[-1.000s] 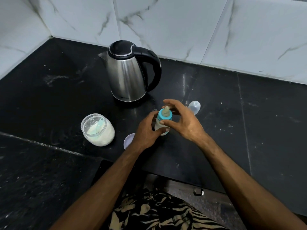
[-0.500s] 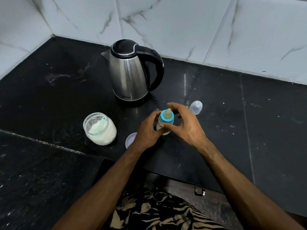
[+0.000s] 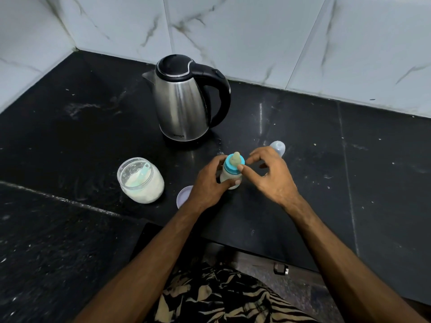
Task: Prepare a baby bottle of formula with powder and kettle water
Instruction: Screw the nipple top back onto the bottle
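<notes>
Baby bottle (image 3: 231, 177), teal collar and teat on, upright on black counter (image 3: 70, 141) just before steel kettle (image 3: 184, 101). Gripped round the body by left hand (image 3: 210, 185); right hand (image 3: 270, 176) beside the collar, thumb tip touching it, fingers loosely spread, grasping nothing. Open powder jar (image 3: 140, 180) with scoop to the left; clear cap (image 3: 278, 148) behind right hand.

The left hand (image 3: 211, 183) covers most of the bottle (image 3: 231, 174) and part of the lid (image 3: 184, 196). The kettle (image 3: 184, 101) lettering is perhaps too blurred to read.
</notes>
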